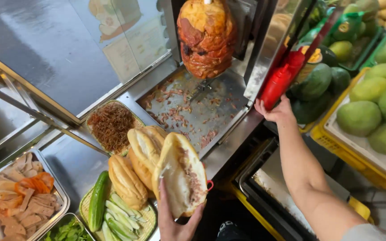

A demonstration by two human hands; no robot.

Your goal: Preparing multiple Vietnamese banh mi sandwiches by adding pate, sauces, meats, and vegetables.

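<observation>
While the left hand (177, 218) closes its grip around the lower end of a split bread roll (182, 174), the roll stands tilted with its cut side open, showing shredded meat inside. Just left of that grip lie more whole rolls (132, 172), one resting partly on a woven tray (146, 227) of cucumber strips, with a whole cucumber (97, 201) at the tray's far left edge. Further left sits a metal pan (61, 196) of sliced cold meats. Beyond the rolls is a small basket of brown shreds (111, 126), then a steel drip plate (193, 109) scattered with meat scraps under a spit of roasted meat (206, 38). Up to the right, the right hand (274, 111) clasps the base of a red squeeze bottle (279, 85), beside green fruit (371, 107) in yellow crates.
</observation>
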